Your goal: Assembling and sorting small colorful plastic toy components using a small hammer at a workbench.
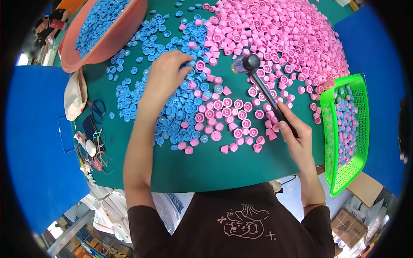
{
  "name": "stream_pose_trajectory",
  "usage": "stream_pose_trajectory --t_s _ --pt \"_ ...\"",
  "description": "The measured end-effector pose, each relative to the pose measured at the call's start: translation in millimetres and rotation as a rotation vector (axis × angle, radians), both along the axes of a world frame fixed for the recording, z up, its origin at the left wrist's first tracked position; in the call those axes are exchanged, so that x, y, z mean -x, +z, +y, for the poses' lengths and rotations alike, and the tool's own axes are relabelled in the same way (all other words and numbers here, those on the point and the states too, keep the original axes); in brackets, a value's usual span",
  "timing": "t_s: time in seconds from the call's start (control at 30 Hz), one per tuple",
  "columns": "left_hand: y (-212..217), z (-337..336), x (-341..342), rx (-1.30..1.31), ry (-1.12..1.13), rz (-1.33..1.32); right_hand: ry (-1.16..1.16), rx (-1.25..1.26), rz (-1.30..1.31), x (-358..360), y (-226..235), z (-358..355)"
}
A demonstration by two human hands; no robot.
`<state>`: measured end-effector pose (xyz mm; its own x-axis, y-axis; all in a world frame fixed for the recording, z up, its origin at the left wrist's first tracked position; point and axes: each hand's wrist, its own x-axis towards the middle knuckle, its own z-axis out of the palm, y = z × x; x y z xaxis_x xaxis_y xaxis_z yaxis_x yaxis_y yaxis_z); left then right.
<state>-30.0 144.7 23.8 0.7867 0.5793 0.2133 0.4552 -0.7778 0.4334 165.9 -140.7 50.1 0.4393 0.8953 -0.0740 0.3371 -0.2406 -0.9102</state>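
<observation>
Dark brown printed T-shirt [245,221] was nearest. Right grip [297,135] was closed around a black-handled hammer [266,93], held over the green bench [193,167] beside tapered pink caps [279,38]. Left grip [169,66] was half-curled and parted, thumb off forefinger, over round blue caps [176,112]. Green plastic basket [328,129] of blue-and-pink pieces [346,129] sat right; salmon tub [131,26] of blue caps, upper left.

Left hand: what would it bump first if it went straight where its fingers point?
Probably the pink cup-shaped piece just right of the left hand, though depth is unclear.
</observation>
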Motion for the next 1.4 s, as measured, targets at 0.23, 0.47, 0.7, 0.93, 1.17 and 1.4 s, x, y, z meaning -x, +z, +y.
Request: stream_pose_trajectory --t_s 0.23,0.47,0.7,0.93,1.17,1.4 --pt "7 11 -7 -0.146 -0.18 0.136 0.064 -0.018 -0.077 2 -11 -4" --pt "8 11 -13 0.014 -0.127 0.148 0.055 -0.058 -0.09 2 -14 -6" --pt "7 16 -4 0.057 -0.026 0.149 0.044 -0.005 -0.05 0 -9 -10" --pt "12 16 19 0.14 0.229 -0.032 0.038 0.015 -0.068 -1 -8 -12" --pt "5 -20 47 0.683 0.27 -0.49 0.029 0.007 -0.052 2 -10 -11" --pt "5 -74 56 1.168 0.391 -0.559 0.061 -0.002 -0.102 3 -12 -12"
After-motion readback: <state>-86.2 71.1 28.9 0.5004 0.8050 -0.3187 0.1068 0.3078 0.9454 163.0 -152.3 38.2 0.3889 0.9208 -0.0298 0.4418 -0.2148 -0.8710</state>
